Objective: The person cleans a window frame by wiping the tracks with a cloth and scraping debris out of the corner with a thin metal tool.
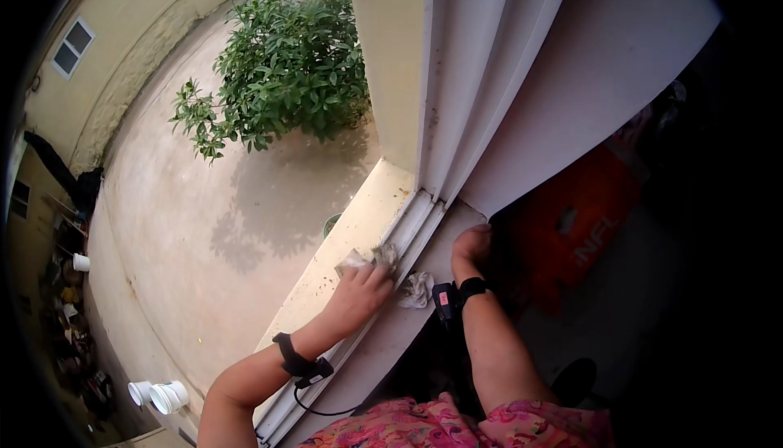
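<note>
My left hand [356, 294] presses a dirty, crumpled wipe [383, 257] onto the outer side of the window track, with its fingers closed on it. Beneath that hand runs the white window track [422, 213], with grooves along the sill. A second crumpled white wipe [417, 290] lies on the inner sill, between my two hands. My right hand [471, 244] rests at the inner edge of the sill, close to the foot of the wall; its fingers are mostly hidden. Both wrists wear black straps with small devices.
The yellow outer ledge [314, 272] has specks of debris on it. A white window frame [469, 64] rises ahead. Outside are a leafy bush [294, 60] and white buckets [169, 397]. An orange bag [563, 232] with lettering sits in the dark to the right.
</note>
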